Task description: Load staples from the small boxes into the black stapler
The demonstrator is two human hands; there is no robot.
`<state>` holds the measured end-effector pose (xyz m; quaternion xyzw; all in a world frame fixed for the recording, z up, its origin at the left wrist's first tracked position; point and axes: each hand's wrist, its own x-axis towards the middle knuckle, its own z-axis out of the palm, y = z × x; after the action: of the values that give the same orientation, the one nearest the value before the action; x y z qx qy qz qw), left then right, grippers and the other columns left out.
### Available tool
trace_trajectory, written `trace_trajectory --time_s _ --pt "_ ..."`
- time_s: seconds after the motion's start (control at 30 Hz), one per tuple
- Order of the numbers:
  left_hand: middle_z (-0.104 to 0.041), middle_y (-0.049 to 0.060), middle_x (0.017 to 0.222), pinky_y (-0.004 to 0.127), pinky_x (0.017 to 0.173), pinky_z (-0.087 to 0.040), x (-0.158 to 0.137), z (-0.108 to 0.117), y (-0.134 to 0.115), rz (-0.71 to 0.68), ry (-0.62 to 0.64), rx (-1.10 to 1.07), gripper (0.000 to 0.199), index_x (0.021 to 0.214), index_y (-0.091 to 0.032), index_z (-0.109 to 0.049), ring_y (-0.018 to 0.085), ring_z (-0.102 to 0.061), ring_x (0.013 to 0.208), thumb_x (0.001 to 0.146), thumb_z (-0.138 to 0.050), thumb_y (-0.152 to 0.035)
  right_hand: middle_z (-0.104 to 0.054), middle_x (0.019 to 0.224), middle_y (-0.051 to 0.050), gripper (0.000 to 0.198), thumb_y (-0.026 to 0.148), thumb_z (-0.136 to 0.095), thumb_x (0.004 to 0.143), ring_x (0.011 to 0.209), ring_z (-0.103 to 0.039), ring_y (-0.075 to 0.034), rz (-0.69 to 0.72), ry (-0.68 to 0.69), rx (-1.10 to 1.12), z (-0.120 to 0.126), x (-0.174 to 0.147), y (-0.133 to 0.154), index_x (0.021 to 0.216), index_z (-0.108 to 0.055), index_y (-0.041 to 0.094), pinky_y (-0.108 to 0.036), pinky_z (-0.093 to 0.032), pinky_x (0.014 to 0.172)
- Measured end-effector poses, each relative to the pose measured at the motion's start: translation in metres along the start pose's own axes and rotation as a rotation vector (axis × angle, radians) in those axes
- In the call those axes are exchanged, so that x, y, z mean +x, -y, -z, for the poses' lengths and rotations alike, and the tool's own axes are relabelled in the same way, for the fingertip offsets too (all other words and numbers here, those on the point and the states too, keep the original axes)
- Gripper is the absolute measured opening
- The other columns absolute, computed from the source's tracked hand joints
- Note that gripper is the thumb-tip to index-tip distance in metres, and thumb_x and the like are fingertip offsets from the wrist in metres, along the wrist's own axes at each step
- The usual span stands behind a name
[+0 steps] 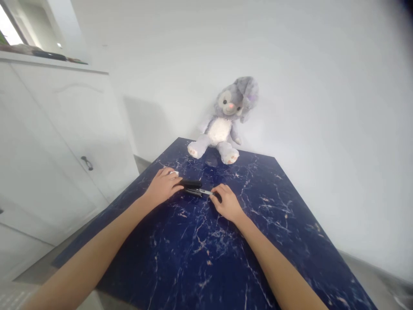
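A black stapler (pixel 192 183) lies opened up on the dark blue marbled table, its parts spread apart. My left hand (pixel 164 186) is closed around its left end, which the fingers partly hide. A thin silver rail (pixel 203 191) runs from the stapler toward my right hand (pixel 226 202). The right thumb and fingers pinch the rail's right end, where a dark piece shows between them. Beside the left fingers is a small white item (pixel 174 172), mostly covered, and I cannot make out what it is.
A grey plush rabbit (pixel 220 130) sits at the table's far edge against the white wall (pixel 306 86). The blue marbled table (pixel 200 258) narrows away from me. White cabinets (pixel 58 142) with a dark handle (pixel 87 163) stand on the left.
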<state>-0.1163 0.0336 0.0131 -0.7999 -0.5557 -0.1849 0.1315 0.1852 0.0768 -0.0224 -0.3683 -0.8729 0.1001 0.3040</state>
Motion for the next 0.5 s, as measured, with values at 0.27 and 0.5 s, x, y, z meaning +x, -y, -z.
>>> trace_trajectory --time_s 0.27,0.5 --pt "-0.068 0.017 0.104 0.047 0.088 -0.046 -0.025 0.015 0.022 0.366 0.194 0.191 0.068 0.108 -0.017 -0.069 0.037 -0.061 0.102 0.080 -0.050 -0.076 -0.066 0.110 -0.008 0.032 0.023 -0.048 0.098 0.101 -0.059 -0.024 0.105 0.082 0.017 -0.007 0.001 0.004 0.125 -0.064 0.026 -0.041 -0.050 0.094" --pt "-0.071 0.008 0.094 0.032 0.070 -0.047 -0.017 0.019 0.021 0.432 0.239 -0.106 0.040 0.094 -0.021 -0.067 0.026 -0.067 0.085 0.087 -0.053 -0.059 -0.070 0.109 -0.006 0.023 0.025 -0.051 0.097 0.101 -0.064 -0.024 0.042 -0.041 0.080 -0.006 -0.002 -0.003 0.114 -0.065 0.025 -0.040 -0.052 0.093"
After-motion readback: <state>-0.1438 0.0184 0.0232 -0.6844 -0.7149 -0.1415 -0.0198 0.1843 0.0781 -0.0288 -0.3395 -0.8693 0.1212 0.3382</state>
